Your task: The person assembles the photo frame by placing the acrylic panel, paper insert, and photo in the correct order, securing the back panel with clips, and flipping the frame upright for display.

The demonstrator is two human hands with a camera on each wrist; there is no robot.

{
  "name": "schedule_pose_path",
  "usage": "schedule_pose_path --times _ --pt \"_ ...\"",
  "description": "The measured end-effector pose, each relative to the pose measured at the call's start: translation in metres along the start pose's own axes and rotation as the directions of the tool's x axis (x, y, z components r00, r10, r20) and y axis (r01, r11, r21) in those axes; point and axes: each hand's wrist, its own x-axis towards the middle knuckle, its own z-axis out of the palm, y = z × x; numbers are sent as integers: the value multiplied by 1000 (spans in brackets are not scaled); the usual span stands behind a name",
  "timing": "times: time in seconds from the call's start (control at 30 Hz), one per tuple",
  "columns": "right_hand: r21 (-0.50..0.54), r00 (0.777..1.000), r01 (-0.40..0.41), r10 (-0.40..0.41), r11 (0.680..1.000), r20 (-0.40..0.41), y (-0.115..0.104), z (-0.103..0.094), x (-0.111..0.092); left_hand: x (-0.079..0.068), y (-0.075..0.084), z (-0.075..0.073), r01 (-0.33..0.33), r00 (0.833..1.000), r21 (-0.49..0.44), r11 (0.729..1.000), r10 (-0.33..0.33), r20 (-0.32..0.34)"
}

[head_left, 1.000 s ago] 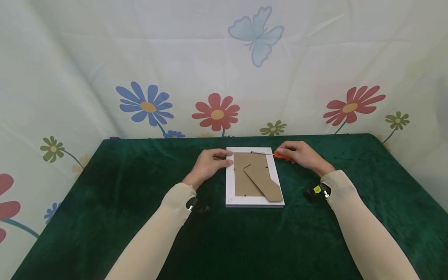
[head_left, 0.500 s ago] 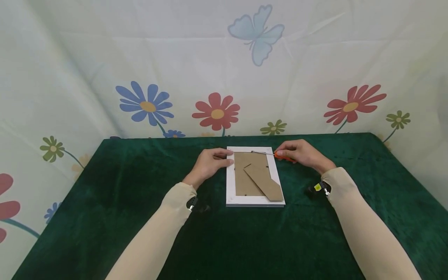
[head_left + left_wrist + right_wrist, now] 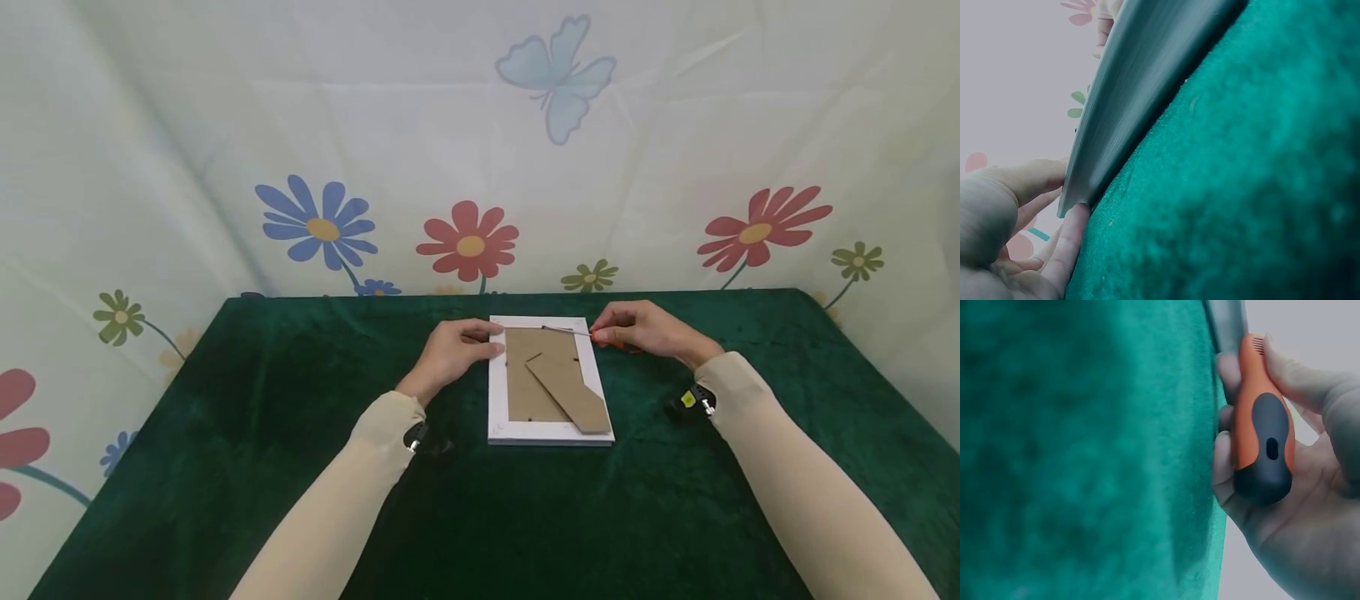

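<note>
A white picture frame [image 3: 497,392] lies face down, its brown backing board [image 3: 555,342] and slanted easel stand [image 3: 573,396] on top. My left hand [image 3: 447,354] holds the upper left edge; in the left wrist view the thumb and fingers [image 3: 1072,240] pinch the frame's rim [image 3: 1107,119]. My right hand [image 3: 651,327], beyond the upper right edge, grips a screwdriver [image 3: 1263,419] with an orange and black handle. Its thin shaft [image 3: 570,331] lies across the frame's right border, with the tip at a small dark tab [image 3: 544,327] on the board's top edge.
Dark green plush cloth [image 3: 300,383] covers the table. Behind it hangs a white curtain [image 3: 420,108] printed with flowers and a butterfly. Small dark cameras [image 3: 697,400] are strapped at both wrists. Another few dark tabs [image 3: 576,360] sit along the board's edges.
The head view has shifted slightly. Fingers of the right hand cover a little more of the orange handle. The frame, the left hand and the screwdriver tip stay in place.
</note>
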Motion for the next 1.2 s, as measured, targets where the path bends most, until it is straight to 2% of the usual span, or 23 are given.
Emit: schedule_pose_path --times 0.17,0.43,1.2 --pt "4 1000 -22 22 1000 7 1 0 -4 -1 1 1 0 1000 -9 1000 0 3" --pt "91 999 -32 32 995 1 4 -7 -5 -1 2 2 0 1000 -12 1000 0 7" --pt "66 1000 -2 1 998 7 7 -5 5 -1 2 -1 2 1000 -17 1000 -1 13"
